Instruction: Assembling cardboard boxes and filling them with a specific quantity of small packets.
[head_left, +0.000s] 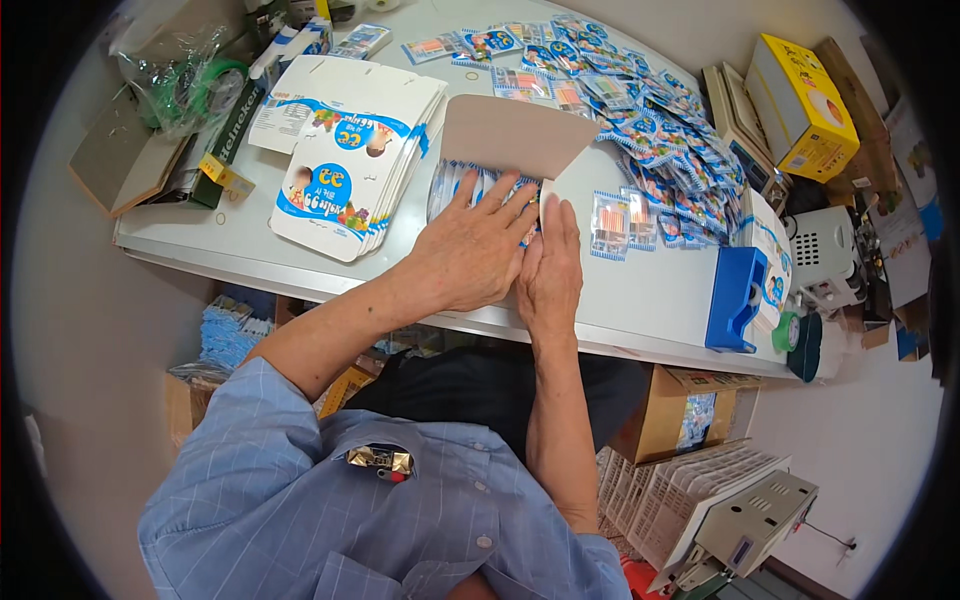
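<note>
An open carton (512, 137) stands on the table in front of me, its pale lid raised at the back. Small blue-and-white packets (450, 187) are packed in a row inside it. My left hand (472, 245) lies over the carton with its fingers spread on top of these packets, hiding part of them. Along the carton's right side, my right hand (550, 275) rests with straight fingers against the side flap (547, 198). Its thumb is mostly hidden near the left hand.
Left of the carton lies a stack of flat printed cartons (345, 180). A large heap of packets (640, 110) spreads at the back right, with a few loose packets (622, 222) nearer. A blue tape dispenser (735, 300) stands at the right front edge, a yellow box (800, 105) behind.
</note>
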